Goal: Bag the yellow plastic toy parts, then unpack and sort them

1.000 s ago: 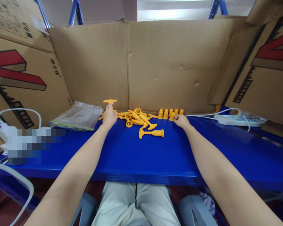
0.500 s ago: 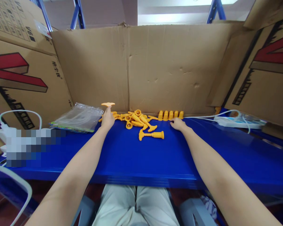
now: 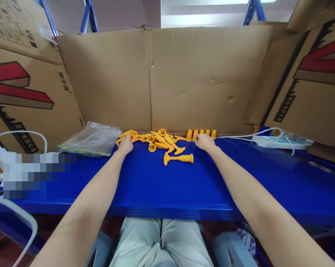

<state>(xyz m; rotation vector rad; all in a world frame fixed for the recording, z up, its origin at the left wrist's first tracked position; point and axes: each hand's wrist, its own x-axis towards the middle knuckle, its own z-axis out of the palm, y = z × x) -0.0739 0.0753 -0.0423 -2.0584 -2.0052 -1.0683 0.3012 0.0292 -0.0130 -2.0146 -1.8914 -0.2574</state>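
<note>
Currently, the right hand [image 3: 205,142] rests at a row of upright, tapered yellow cups [image 3: 202,131], which lies at its twelve o'clock; with fingertips hidden, whether that grip is closed cannot be told, nor for the left hand [image 3: 125,144] at the T-handled pieces [image 3: 128,133]. Nearer the right hand, at its eight o'clock, a plastic-looking, twisted-shaft tool [image 3: 178,158] lies nine-to-three on the glossy blue counter [image 3: 167,185].

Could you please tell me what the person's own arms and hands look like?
The left arm and right arm show no sleeves, watch or markings. The left hand and right hand are ungloved; their fingers are too small to tell whether rings are worn. Below, pale trousers show.
</note>
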